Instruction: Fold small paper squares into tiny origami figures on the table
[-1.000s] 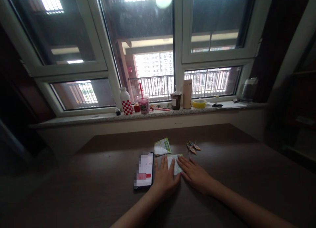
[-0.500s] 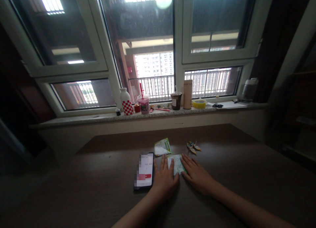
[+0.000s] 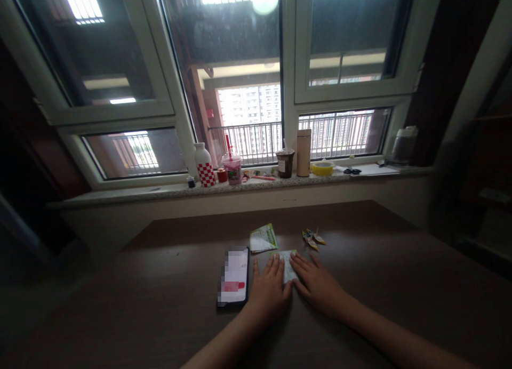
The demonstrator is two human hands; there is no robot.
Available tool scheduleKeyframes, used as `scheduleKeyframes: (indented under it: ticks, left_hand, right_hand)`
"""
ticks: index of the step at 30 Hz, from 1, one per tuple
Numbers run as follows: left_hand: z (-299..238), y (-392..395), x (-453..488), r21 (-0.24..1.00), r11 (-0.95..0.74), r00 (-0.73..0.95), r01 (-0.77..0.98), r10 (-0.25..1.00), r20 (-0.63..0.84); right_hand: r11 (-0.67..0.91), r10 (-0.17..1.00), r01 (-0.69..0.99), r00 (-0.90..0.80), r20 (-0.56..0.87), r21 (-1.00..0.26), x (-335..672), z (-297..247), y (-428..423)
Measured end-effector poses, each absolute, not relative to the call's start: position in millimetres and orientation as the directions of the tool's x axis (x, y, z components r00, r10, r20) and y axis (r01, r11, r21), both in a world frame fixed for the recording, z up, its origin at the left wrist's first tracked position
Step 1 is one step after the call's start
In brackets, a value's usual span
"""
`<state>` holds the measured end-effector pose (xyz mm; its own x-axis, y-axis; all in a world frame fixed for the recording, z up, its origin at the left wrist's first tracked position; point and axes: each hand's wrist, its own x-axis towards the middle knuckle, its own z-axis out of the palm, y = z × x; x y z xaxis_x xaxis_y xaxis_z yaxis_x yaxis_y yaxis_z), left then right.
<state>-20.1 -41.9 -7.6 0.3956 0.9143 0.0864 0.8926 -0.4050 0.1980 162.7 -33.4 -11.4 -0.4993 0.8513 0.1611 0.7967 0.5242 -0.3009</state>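
Both my hands lie flat on a small pale folded paper [image 3: 287,264] on the dark wooden table [image 3: 380,283]. My left hand [image 3: 270,291] presses its left part with fingers stretched forward. My right hand [image 3: 316,283] covers its right side, fingers spread and flat. Only a narrow strip of the paper shows between the hands. A phone [image 3: 234,275] with a lit screen lies just left of my left hand.
A green and white printed paper [image 3: 263,237] lies beyond the hands, and small folded paper figures [image 3: 312,237] sit to its right. The windowsill [image 3: 160,190] holds a checked bottle [image 3: 204,164], cups, a tall flask [image 3: 303,152] and a tape roll [image 3: 322,168].
My left hand's fingers slid a little to the right over the folded paper, covering more of it. My right hand stayed almost in place.
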Motion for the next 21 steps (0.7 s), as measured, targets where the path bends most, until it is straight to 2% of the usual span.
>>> scheduleKeyframes:
  ticks: [3,8,16,21]
  left_hand:
    - [-10,-42,-20,0.185,-0.389,0.375,0.903,0.921,0.108]
    - [-8,-43,-20,0.188,-0.387,0.372,0.903,0.922,0.112]
    - [0,-45,-19,0.241,-0.381,0.360,0.893,0.924,0.128]
    - [2,-44,-20,0.310,-0.364,0.320,0.878,0.929,0.185]
  right_hand:
    - [0.501,0.865,0.805,-0.481,0.147,-0.317,162,-11,-34]
    - [0.550,0.833,0.765,-0.528,0.162,-0.334,168,-11,-29]
    - [0.635,0.771,0.677,-0.585,0.252,-0.371,178,-12,-18]
    - [0.610,0.791,0.659,-0.541,0.287,-0.440,179,-12,-16]
